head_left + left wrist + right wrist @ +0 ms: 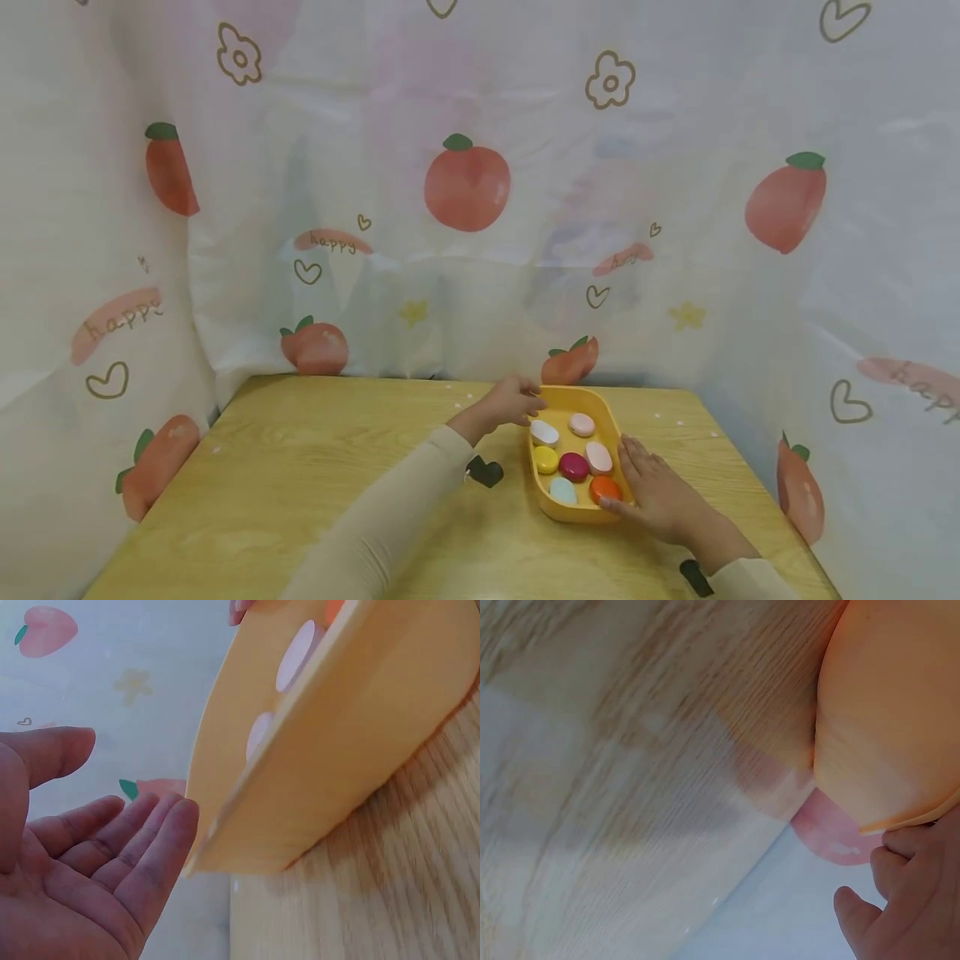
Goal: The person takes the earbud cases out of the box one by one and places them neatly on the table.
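Observation:
A yellow-orange plastic tray (551,510) stands on the table. Several smooth, rounded, pebble-like pieces lie in it: a white one (544,433), two pale pink ones, a yellow one (546,460), a magenta one (573,467), a pale blue one (562,491) and an orange one (605,490). At the tray's far left edge is my left hand (512,403), its fingers loosely bent and no piece visible in it. Along the right rim rests my right hand (663,500), fingers fairly straight, thumb at the near right corner beside the orange piece.
The wooden table (315,467) extends left of the tray, with a narrower strip on the right. White printed cloth (472,308) hangs behind and on both sides. Dark patches (486,472) show near both wrists. Small white specks dot the tabletop's far part.

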`<state>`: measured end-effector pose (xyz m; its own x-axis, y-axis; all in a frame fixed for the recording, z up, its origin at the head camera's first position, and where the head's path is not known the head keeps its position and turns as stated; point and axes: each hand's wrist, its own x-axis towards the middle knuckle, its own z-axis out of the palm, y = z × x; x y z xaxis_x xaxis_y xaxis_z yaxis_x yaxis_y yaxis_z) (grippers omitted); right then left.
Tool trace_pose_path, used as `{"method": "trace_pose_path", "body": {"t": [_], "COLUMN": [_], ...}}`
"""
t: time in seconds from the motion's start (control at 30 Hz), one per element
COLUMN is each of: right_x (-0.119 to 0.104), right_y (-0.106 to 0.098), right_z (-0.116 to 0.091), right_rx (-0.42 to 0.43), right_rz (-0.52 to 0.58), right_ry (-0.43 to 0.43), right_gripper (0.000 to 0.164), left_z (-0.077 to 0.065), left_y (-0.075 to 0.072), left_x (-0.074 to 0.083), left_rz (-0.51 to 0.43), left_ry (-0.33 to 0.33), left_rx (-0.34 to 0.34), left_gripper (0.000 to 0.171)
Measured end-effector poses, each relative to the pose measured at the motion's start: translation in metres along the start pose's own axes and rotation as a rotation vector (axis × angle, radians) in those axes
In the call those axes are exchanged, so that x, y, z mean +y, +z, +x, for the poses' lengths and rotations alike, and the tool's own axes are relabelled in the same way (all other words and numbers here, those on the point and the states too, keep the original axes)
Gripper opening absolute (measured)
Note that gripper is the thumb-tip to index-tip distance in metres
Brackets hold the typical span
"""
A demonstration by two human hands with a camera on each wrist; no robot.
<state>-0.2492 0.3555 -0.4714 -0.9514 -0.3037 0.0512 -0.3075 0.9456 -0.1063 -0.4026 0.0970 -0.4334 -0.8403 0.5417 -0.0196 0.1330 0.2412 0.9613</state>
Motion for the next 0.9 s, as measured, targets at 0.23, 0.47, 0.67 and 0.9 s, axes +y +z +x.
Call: {"method": "trace_pose_path", "body": {"t": [0.23,0.47,0.67,0.9], "right_x": [0.003,0.002,0.000,0.001], "right_y": [0.000,-0.001,-0.004,-0.002], "right_z": [-0.004,-0.004,-0.003,-0.004], "right_rx": [-0.009,-0.006,0.002,0.007], "right_rz": [-0.003,0.012,0.014,0.011], "right_ry": [-0.010,-0.012,-0.020,-0.025], "right_gripper": [0.095,0.094,0.094,0.095], "left_z": [0.005,0.008,0.011,0.018], "left_y": [0.024,0.041,0.051,0.060], "left_x": [0.004,0.024,0.022,0.018], "left_rz": [0.044,0.137,0.166,0.229], "left_ry": [-0.074,-0.140,-0.174,-0.249], "left_rx": [0.046,0.057,0.013,0.048], "left_gripper": [0.046,0.053,0.042,0.043]}}
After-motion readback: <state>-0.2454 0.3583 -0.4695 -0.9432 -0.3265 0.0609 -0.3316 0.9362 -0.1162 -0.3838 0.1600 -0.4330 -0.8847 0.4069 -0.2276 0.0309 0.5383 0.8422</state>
